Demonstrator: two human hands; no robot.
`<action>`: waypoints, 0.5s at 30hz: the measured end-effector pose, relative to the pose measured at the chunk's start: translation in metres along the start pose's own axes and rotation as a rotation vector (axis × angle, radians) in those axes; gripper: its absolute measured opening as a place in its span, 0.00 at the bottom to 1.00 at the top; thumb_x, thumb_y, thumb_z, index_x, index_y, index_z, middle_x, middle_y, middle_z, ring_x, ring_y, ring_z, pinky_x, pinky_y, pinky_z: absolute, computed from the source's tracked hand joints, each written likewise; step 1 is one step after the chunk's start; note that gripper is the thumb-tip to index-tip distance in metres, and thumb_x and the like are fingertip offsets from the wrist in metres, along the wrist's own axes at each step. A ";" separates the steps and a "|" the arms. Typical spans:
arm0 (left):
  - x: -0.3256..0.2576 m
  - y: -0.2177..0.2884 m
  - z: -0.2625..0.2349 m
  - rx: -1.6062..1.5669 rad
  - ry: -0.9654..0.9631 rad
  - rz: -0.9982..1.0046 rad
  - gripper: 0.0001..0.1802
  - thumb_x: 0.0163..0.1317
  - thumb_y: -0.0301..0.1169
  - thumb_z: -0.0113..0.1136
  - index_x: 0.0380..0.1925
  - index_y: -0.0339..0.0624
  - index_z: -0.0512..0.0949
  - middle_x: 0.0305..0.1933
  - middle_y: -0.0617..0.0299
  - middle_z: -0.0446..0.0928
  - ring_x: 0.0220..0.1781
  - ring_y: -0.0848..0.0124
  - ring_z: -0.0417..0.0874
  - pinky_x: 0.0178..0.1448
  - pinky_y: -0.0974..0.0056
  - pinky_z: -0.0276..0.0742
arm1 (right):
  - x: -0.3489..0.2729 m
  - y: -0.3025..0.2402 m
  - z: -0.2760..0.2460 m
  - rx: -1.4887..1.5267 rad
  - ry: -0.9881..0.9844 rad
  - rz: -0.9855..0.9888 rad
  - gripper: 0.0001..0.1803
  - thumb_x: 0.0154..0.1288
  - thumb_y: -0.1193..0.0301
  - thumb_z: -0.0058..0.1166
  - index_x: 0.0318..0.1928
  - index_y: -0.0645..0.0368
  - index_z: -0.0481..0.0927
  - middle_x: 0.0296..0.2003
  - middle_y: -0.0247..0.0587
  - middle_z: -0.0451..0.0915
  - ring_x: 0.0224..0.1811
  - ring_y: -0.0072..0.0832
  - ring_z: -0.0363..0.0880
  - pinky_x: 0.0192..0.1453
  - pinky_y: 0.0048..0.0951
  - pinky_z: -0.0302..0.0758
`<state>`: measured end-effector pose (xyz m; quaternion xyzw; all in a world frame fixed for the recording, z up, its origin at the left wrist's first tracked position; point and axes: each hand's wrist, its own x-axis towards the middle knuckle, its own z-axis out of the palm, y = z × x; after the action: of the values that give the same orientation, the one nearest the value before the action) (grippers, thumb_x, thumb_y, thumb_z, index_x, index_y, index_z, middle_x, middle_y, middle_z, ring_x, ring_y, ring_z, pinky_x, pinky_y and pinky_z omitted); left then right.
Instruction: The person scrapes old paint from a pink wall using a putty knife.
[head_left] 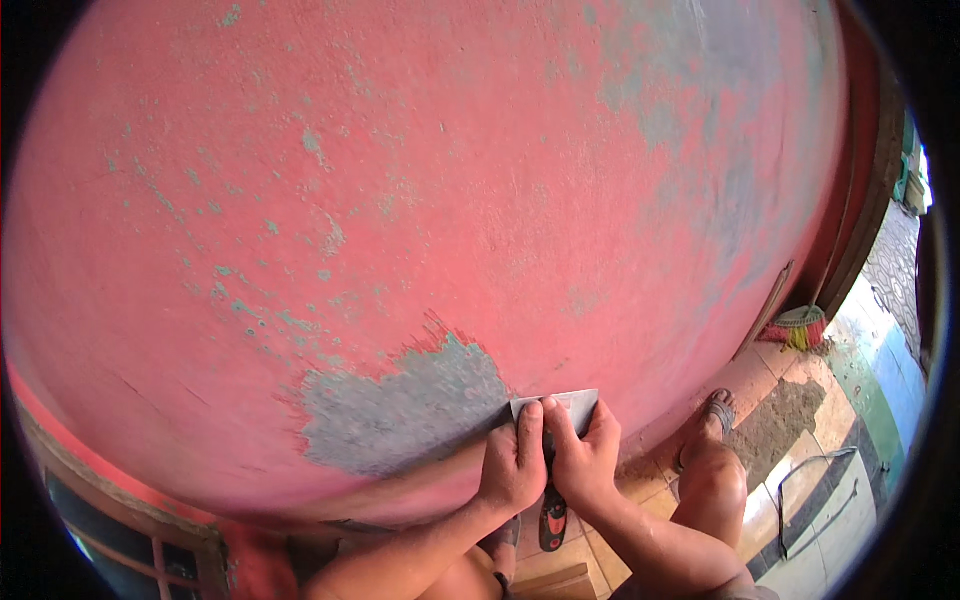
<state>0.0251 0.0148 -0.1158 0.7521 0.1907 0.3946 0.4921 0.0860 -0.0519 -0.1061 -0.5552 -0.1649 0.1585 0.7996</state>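
Note:
Both of my hands grip a paint scraper with a broad metal blade (578, 402) and a black and red handle (553, 522). My left hand (515, 462) is closed on its left side, the thumb laid along the blade. On the other side my right hand (588, 455) is closed round it too, its thumb beside the left one. The blade's edge is at the red painted wall (480, 210), low down; whether it touches cannot be made out. Just left of the blade lies a bare grey patch (405, 410) with ragged paint edges.
Smaller grey-green chips and patches mark the wall. To the right, a broom (797, 328) leans with bristles down near a thin stick (765, 310). Brown debris (785, 425) and a black cord (785, 510) lie on the tiled floor. A window frame (160, 555) is at lower left.

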 end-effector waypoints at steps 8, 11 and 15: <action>0.001 0.009 -0.001 -0.014 -0.027 -0.043 0.23 0.77 0.39 0.39 0.31 0.33 0.76 0.20 0.56 0.74 0.28 0.74 0.76 0.30 0.62 0.70 | -0.003 0.001 -0.003 0.008 -0.022 0.002 0.12 0.66 0.68 0.61 0.35 0.66 0.78 0.27 0.33 0.81 0.30 0.16 0.75 0.34 0.22 0.74; 0.004 0.013 -0.008 -0.035 -0.054 -0.074 0.24 0.77 0.40 0.39 0.31 0.33 0.76 0.21 0.55 0.75 0.27 0.72 0.77 0.30 0.61 0.71 | 0.000 -0.016 -0.001 0.042 -0.073 0.125 0.11 0.66 0.69 0.61 0.36 0.66 0.79 0.28 0.33 0.81 0.30 0.16 0.76 0.35 0.22 0.74; 0.005 0.014 -0.005 0.024 -0.063 -0.045 0.25 0.78 0.40 0.39 0.30 0.33 0.76 0.20 0.54 0.74 0.27 0.73 0.77 0.30 0.61 0.70 | 0.001 -0.003 0.002 0.055 -0.026 -0.022 0.11 0.66 0.68 0.61 0.35 0.66 0.78 0.28 0.33 0.81 0.30 0.16 0.75 0.35 0.22 0.74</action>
<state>0.0231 0.0149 -0.1002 0.7655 0.1966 0.3575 0.4975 0.0863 -0.0509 -0.1028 -0.5291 -0.1772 0.1612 0.8140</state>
